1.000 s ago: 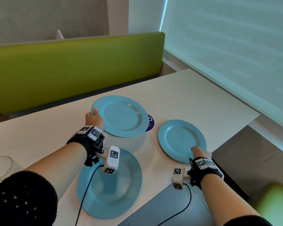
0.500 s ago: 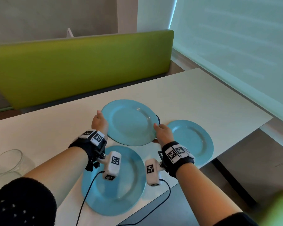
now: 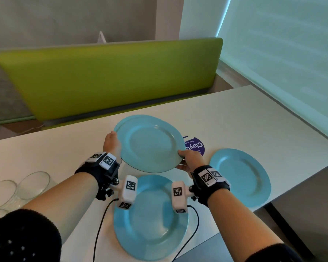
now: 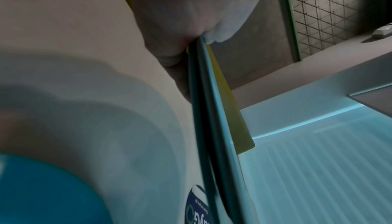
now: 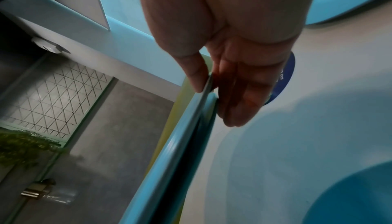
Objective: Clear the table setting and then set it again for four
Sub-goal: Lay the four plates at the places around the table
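Note:
Both hands hold a stack of two light blue plates (image 3: 150, 142) tilted a little above the white table (image 3: 254, 118). My left hand (image 3: 112, 144) grips the left rim, thumb on top. My right hand (image 3: 187, 159) pinches the right rim. In the left wrist view the left hand (image 4: 191, 26) clamps two rims (image 4: 212, 110) with a dark gap between them. In the right wrist view the thumb and fingers of the right hand (image 5: 222, 59) squeeze the same two rims (image 5: 169, 152). A third blue plate (image 3: 151, 224) lies at the near edge, and another (image 3: 240, 176) at the right edge.
A round purple sticker (image 3: 194, 146) shows on the table beside the lifted stack. Clear glasses (image 3: 34, 182) stand at the near left. A green bench back (image 3: 112, 76) runs behind the table. A window blind (image 3: 282, 53) fills the right side.
My right hand left the right-hand plate and took the far stack's right rim. Both hands have raised the stack off the table, uncovering more of the sticker.

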Demonstrator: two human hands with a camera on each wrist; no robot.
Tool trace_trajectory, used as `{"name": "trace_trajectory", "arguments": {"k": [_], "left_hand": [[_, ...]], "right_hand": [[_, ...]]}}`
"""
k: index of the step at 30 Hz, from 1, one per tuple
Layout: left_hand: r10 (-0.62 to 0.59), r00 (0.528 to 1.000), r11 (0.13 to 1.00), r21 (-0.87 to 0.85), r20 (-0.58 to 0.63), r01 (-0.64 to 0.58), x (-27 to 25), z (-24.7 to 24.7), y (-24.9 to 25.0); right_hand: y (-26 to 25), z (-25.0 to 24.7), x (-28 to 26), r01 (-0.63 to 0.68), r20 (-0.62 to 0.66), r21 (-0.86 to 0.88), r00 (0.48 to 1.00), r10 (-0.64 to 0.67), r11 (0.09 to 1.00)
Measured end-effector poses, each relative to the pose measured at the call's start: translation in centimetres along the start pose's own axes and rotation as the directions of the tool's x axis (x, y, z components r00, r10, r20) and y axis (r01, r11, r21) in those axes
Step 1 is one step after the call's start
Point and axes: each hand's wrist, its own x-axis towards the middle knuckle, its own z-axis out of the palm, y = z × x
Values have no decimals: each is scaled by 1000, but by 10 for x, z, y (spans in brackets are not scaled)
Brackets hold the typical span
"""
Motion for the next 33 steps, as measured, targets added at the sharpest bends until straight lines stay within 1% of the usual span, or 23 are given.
{"name": "trace_trajectory", "arguments": {"k": [2,5,7,8,10,12,14,17,20,25,31,33], "left_hand": [[48,999,998,51,7,-48,5,-7,8],[66,996,997,36,-59,-64,22,-19,21],[69,987,997,27,-143,-66,34,-32,32],[61,980,998,-2,-188,-63,39,-39,37],[91,961,995,-7,-263,-96,53,-55,45],[107,940,992,-34,-323,-125,65,-71,53],[118,914,987,-58,-389,-151,73,-88,62],[131,887,979,-86,-442,-187,85,-110,64],[133,878,976,-94,-459,-197,97,-126,61],[109,891,975,-127,-440,-182,96,-136,61],[82,895,968,-178,-438,-175,105,-147,55],[77,894,962,-202,-441,-183,111,-152,52]], "right_hand": [[-4,9,3,-11,-15,23,1000,12,1000],[-8,21,11,-5,-49,130,999,12,992],[-9,28,16,13,-90,197,996,5,980],[-10,32,19,31,-111,211,994,-8,977],[-10,37,24,59,-154,216,988,-25,975],[-8,42,31,61,-177,229,984,-20,972],[-5,49,35,46,-177,212,984,-8,976],[1,61,41,23,-154,191,988,7,981],[9,80,46,-5,-109,140,994,20,990],[20,113,54,-39,-91,8,995,39,999],[32,138,64,-60,-85,-60,995,55,996],[37,141,67,-60,-91,-50,994,55,997]]}}
